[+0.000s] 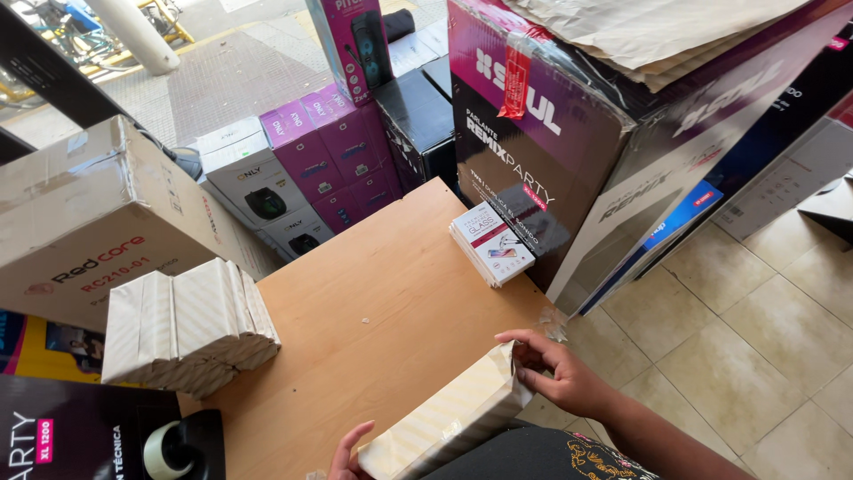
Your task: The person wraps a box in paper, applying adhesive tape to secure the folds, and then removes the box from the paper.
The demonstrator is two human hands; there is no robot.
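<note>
My right hand [558, 373] grips the far end of a long packet wrapped in pale striped paper [444, 418], which lies at the near edge of the wooden table [373, 302]. At the bottom edge of the view, the fingers of my left hand [346, 455] touch the packet's near end. A stack of similar wrapped packets [182, 329] sits on the table's left side. A small pile of flat white boxes with a phone picture [493, 244] leans against a big dark carton at the table's far right.
A large dark purple carton [551, 133] stands right of the table, with more purple and white boxes [311, 169] behind. A taped brown carton [84, 213] sits at left. A tape dispenser [173, 449] rests on a black box at bottom left. Tiled floor [755, 338] lies to the right.
</note>
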